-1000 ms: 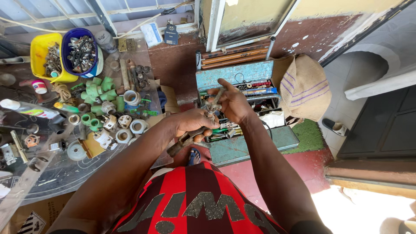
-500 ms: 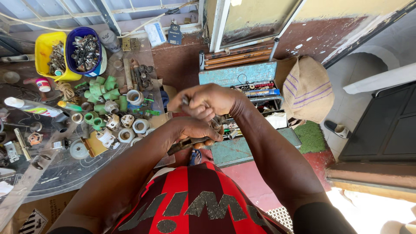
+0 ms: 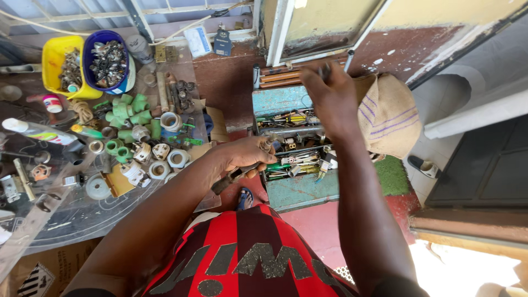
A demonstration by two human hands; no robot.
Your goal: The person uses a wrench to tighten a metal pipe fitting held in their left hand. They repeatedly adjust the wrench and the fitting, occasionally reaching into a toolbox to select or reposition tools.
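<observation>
Two hands work above an open toolbox (image 3: 297, 192): left hand (image 3: 247, 157) fingers closed round a stiff, dark-handled tool (image 3: 234, 176), right hand (image 3: 330, 99) fingers pinching something small, unclear.

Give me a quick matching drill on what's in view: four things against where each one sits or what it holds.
Things:
1. left hand
2. right hand
3. blue tub
4. burlap sack

Places or states:
A. right of the open toolbox
B. raised over the toolbox's far end, pinching a small dark part
C. gripping a dark-handled tool
D. full of metal parts, beside the yellow tub

Pairs: 1-C, 2-B, 3-D, 4-A
</observation>
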